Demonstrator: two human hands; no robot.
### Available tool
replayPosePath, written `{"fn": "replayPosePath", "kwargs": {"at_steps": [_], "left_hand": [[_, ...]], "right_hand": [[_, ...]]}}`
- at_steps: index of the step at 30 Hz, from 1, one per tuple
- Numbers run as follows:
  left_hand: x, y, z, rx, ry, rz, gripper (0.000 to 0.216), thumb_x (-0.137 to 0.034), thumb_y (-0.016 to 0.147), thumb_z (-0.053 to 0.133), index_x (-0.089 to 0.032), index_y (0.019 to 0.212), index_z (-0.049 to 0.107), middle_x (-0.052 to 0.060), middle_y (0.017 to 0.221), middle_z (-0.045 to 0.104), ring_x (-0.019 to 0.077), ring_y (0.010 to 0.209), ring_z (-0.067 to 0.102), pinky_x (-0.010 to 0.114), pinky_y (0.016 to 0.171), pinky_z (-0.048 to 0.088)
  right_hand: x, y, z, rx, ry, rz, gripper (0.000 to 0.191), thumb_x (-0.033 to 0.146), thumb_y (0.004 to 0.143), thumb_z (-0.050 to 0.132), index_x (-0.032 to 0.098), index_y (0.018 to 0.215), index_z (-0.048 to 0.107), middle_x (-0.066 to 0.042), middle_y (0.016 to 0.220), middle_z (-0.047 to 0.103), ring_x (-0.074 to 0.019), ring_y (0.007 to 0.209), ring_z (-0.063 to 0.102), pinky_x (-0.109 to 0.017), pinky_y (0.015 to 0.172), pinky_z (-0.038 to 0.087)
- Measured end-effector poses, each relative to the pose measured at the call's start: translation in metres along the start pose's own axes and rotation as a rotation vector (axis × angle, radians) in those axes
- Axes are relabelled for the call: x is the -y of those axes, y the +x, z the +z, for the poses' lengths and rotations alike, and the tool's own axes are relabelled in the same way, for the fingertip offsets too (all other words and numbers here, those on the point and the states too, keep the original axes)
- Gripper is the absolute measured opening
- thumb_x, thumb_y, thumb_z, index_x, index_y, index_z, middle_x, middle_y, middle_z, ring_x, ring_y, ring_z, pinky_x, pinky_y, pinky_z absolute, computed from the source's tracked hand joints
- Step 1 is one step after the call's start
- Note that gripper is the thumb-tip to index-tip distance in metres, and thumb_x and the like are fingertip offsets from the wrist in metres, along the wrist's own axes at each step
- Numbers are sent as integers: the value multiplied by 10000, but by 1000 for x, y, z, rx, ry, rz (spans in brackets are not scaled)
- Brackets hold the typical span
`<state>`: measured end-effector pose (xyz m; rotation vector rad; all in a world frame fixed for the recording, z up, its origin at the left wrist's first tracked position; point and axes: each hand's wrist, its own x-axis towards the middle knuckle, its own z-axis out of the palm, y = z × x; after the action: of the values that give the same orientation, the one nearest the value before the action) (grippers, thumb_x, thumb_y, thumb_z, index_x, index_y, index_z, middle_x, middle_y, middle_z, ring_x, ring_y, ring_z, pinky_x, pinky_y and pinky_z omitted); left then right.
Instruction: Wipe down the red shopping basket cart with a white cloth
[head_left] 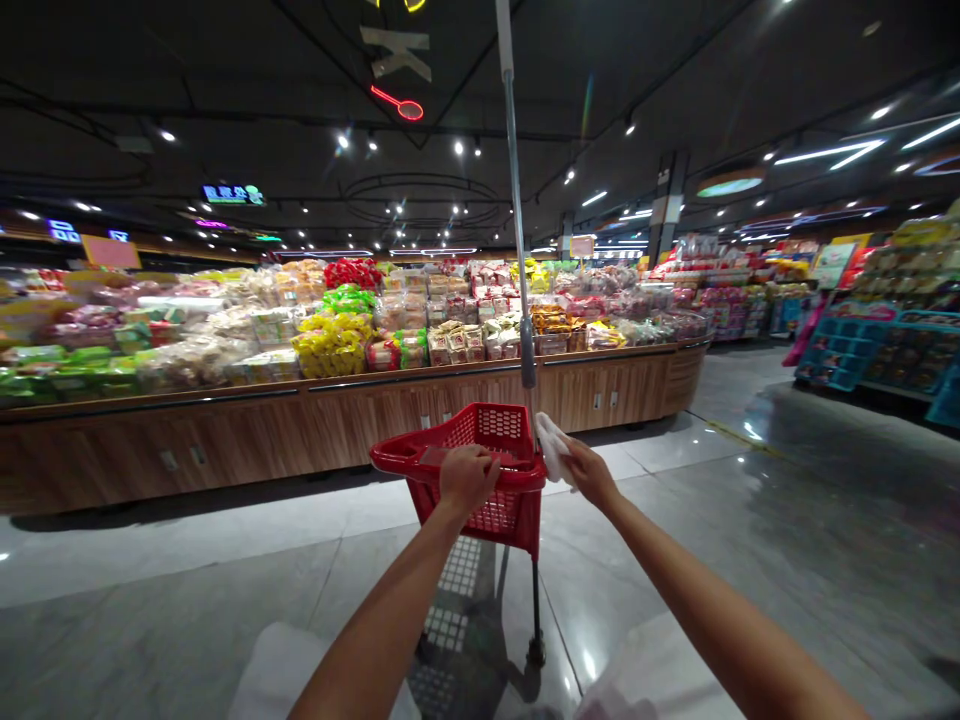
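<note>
Two hands at the red basket

Both of my hands are working at the red basket [491,425], which is riding on its wheeled frame straight ahead of me on the glossy floor [750,500]. My left hand [466,478] is curling over the near rim, fingers wrapped tight on it. My right hand [592,473] is hovering just beside the right corner, pinching a crumpled white sheet [553,447] between thumb and fingers. A metal pole [516,250] is rising from that same corner, up past the top of view. Beyond it, a long wooden counter [300,425] is carrying heaps of packaged snacks [334,345]; blue crates [847,360] are standing far right.
</note>
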<state>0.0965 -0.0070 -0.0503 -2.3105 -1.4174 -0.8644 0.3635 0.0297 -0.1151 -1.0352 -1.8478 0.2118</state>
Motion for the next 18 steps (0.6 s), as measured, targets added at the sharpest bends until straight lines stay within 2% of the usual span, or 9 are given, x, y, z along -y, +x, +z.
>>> {"fn": "replayPosePath", "kwargs": {"at_steps": [3, 5, 7, 10, 12, 15, 18], "left_hand": [[5, -3, -1, 4, -7, 20, 338, -318, 920, 482, -202, 756, 754, 44, 853, 732, 179, 823, 630, 342, 829, 434], [13, -5, -4, 11, -4, 33, 363, -324, 932, 457, -203, 761, 753, 46, 846, 733, 176, 817, 632, 343, 834, 443], [25, -6, -8, 33, 7, 63, 379, -323, 941, 431, -205, 780, 753, 48, 888, 736, 178, 841, 638, 352, 862, 452], [49, -9, -19, 93, 51, 148, 349, -299, 932, 428, -225, 815, 749, 50, 1114, 702, 219, 1072, 602, 415, 1001, 411], [64, -10, -29, 127, 112, 151, 286, -300, 910, 459, -249, 895, 741, 43, 1279, 626, 263, 1258, 490, 490, 1088, 331], [73, -12, -41, 105, 223, -43, 303, -285, 874, 508, -223, 1114, 682, 96, 1393, 531, 317, 1372, 358, 551, 1120, 266], [58, -9, -42, 72, 245, -279, 393, -276, 884, 485, -132, 1231, 603, 176, 1383, 521, 339, 1362, 369, 522, 1098, 309]], "right_hand": [[24, 17, 15, 168, 96, 80, 462, 329, 863, 446, 207, 1290, 575, -69, 1233, 649, -262, 1113, 590, -392, 951, 452], [34, 21, 23, 204, 74, 154, 469, 332, 861, 439, 226, 1302, 559, -52, 1191, 673, -273, 1069, 607, -408, 940, 443], [41, 20, 30, 204, 23, 150, 472, 321, 858, 442, 236, 1312, 543, -49, 1203, 666, -274, 1077, 599, -421, 975, 401], [50, 19, 39, 225, -28, 65, 429, 288, 864, 440, 221, 1270, 561, -63, 1204, 659, -253, 1071, 590, -382, 969, 385], [58, 21, 46, 242, -66, 33, 399, 261, 860, 449, 196, 1233, 575, -81, 1172, 663, -238, 1037, 592, -335, 911, 410], [75, 25, 61, 260, -173, 31, 391, 232, 854, 470, 171, 1228, 564, -99, 1117, 668, -229, 994, 591, -305, 857, 416], [97, 29, 79, 298, -255, 15, 353, 207, 857, 478, 167, 1195, 573, -104, 1091, 670, -226, 982, 594, -299, 849, 408]]}}
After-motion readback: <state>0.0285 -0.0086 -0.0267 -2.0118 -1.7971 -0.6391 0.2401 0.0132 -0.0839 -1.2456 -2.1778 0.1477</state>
